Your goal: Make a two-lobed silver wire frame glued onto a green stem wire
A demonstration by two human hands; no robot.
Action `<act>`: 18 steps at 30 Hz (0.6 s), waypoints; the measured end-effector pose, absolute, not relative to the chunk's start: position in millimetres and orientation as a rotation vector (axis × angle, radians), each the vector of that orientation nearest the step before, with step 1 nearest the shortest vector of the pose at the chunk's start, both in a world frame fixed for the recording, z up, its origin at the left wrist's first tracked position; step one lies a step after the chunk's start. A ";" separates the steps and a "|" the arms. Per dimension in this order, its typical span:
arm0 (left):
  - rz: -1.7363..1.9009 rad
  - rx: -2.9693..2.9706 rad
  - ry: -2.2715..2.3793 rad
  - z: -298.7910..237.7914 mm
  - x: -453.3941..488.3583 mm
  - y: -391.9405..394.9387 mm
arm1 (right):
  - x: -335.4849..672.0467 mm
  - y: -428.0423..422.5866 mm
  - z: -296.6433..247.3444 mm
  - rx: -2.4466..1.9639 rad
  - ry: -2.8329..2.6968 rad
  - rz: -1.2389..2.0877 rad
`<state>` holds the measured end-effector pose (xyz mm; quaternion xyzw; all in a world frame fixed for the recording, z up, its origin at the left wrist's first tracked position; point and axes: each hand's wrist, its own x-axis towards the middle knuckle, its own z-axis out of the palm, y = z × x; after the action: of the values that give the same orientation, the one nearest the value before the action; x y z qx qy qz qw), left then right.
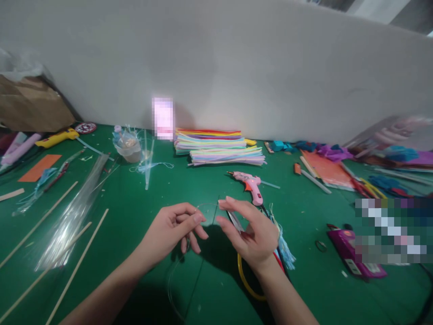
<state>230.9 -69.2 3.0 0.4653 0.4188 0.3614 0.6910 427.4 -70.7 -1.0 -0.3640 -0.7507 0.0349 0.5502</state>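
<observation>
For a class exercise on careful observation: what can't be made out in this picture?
In the head view:
Clear thread: too thin to follow through the left hand.
Metal blade and yellow loop: the right hand hides whether they join.
Purple packet: pixelation covers part; its print is too blurred to read.
Paper bag: left edge cuts it off; its wall hides what's inside.

Dim light, dark shadows on green table, blurred edges

Glue gun on table, pipe cleaners behind, sticks left
</observation>
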 end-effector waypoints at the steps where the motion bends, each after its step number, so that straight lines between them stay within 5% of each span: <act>1: 0.800 1.037 0.936 2.7 231.7 -69.3 | 427.3 -72.0 -0.9 -0.863 -1.763 0.079; 18: 0.794 0.955 0.872 1.0 232.2 -69.7 | 420.0 -71.4 -5.1 -0.904 -1.458 0.414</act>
<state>232.2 -69.7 1.0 0.4330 0.3953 0.3598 0.7258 420.0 -71.4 -5.1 -0.3957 -0.6381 0.1811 0.6351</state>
